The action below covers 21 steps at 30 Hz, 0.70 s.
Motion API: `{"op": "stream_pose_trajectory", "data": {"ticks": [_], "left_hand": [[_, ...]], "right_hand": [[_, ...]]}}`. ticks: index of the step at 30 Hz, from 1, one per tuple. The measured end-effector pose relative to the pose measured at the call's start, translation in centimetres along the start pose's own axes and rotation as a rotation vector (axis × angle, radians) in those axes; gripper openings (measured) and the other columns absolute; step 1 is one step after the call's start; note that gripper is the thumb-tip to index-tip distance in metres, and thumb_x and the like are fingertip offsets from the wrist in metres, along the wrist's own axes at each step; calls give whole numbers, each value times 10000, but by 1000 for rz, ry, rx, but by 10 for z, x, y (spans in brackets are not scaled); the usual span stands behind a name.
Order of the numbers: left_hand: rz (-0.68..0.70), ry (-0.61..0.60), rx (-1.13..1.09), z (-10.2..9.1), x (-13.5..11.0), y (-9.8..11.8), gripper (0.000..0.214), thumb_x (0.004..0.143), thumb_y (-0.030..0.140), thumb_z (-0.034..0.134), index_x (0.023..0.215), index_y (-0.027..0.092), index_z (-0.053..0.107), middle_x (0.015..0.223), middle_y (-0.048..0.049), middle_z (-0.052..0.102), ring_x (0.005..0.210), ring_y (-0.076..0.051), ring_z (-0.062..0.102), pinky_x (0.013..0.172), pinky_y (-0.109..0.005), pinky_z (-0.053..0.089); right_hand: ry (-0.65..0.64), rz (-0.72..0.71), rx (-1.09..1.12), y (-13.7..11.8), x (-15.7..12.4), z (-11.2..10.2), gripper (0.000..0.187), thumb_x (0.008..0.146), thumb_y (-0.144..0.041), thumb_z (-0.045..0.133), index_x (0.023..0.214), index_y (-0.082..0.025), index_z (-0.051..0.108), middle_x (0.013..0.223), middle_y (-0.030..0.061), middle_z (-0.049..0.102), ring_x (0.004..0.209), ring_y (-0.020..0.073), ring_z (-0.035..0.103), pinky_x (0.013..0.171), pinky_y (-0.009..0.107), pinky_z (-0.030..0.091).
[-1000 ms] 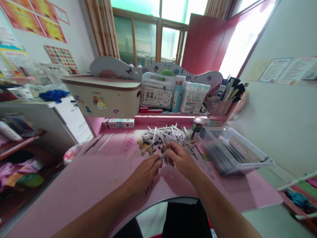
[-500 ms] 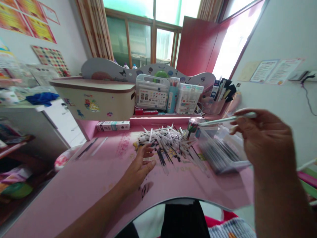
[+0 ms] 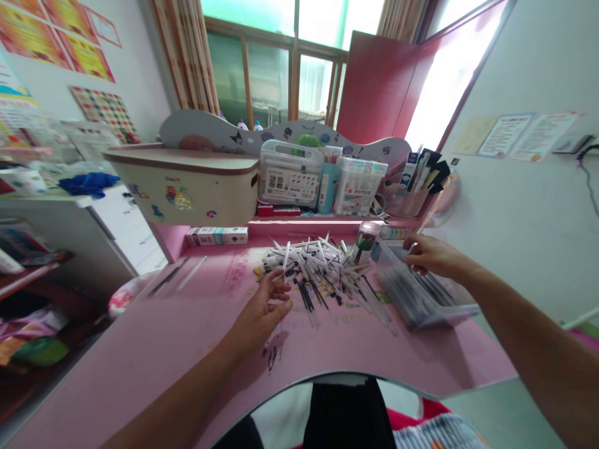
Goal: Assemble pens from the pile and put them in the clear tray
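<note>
My left hand (image 3: 267,308) is held with its fingers loosely bent and apart, holding nothing, at the near left side of a heap of white and black pens (image 3: 322,262) on the pink desk. My right hand (image 3: 428,255) hovers over the clear plastic bin (image 3: 440,317) at the right. Its fingers are pressed together, and whatever is between them cannot be made out. Rows of pens (image 3: 416,287) lie inside the bin. A jar of coloured pens (image 3: 365,240) stands between the heap and the bin.
A long white box (image 3: 218,236) lies at the back left, with two slim pens (image 3: 191,272) before it. The shelf above carries a cream storage bin (image 3: 187,196), a marker case (image 3: 291,178) and a pink pen holder (image 3: 405,201). The desk's front edge curves inward.
My right hand has moved left, forward and down to the clear bin. The white pen it held up is no longer clearly visible. My left hand has barely moved.
</note>
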<state>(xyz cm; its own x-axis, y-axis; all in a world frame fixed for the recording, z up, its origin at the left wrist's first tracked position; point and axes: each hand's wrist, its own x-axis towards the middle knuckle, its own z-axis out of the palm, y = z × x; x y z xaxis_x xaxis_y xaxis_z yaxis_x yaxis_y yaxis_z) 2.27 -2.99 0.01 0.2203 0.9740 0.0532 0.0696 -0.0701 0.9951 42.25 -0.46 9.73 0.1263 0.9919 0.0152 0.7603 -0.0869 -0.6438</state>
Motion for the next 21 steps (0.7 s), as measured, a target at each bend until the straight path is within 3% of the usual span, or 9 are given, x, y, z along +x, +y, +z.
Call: {"op": "stream_pose_trajectory", "data": {"ticks": [3, 7, 10, 14, 17, 19, 21], "left_hand": [[-3, 3, -10, 0, 0, 0, 633, 760, 287, 749, 1332, 245, 480, 1142, -108, 619, 969, -234, 613, 689, -321, 542], [4, -26, 22, -2, 2, -3, 636, 793, 315, 711, 1360, 239, 433, 1174, -116, 586, 971, -232, 592, 677, -326, 546], [12, -53, 47, -3, 3, -7, 643, 813, 339, 676, 1382, 241, 392, 1199, -117, 559, 975, -230, 575, 673, -333, 548], [22, -61, 65, -4, 3, -9, 614, 834, 356, 651, 1377, 234, 390, 1204, -117, 549, 967, -224, 571, 685, -344, 551], [19, -69, 68, -4, 3, -9, 601, 845, 362, 636, 1376, 230, 387, 1204, -119, 546, 962, -222, 568, 685, -345, 554], [16, -74, 72, -5, 3, -8, 597, 847, 365, 631, 1375, 230, 386, 1211, -120, 542, 970, -222, 563, 686, -339, 554], [10, -76, 77, -5, 3, -8, 594, 847, 364, 630, 1372, 229, 388, 1214, -120, 540, 969, -220, 564, 688, -337, 554]], "right_hand": [[-75, 19, -122, 5, 5, 15, 74, 754, -145, 658, 810, -177, 624, 535, -22, 617, 448, 121, 543, 446, 213, 392], [-144, -175, -284, 2, 7, 21, 154, 728, -158, 630, 859, -175, 708, 776, 43, 743, 675, 175, 650, 580, 237, 459], [-17, -175, -384, -9, 2, 12, 216, 746, -171, 594, 917, -160, 725, 767, 53, 737, 669, 181, 649, 590, 243, 452], [284, -164, -354, -41, -22, -1, 272, 833, -250, 555, 1022, -147, 720, 748, 63, 726, 626, 180, 642, 598, 265, 458], [408, -257, -276, -70, -48, 10, 280, 866, -313, 559, 1028, -153, 723, 782, 68, 734, 683, 196, 666, 654, 283, 482], [310, -327, -281, -82, -61, 28, 257, 889, -276, 532, 1013, -169, 729, 852, 67, 751, 755, 196, 685, 713, 279, 492], [125, -350, -348, -83, -66, 53, 258, 909, -213, 497, 995, -180, 738, 929, 72, 763, 842, 200, 695, 779, 277, 490]]}}
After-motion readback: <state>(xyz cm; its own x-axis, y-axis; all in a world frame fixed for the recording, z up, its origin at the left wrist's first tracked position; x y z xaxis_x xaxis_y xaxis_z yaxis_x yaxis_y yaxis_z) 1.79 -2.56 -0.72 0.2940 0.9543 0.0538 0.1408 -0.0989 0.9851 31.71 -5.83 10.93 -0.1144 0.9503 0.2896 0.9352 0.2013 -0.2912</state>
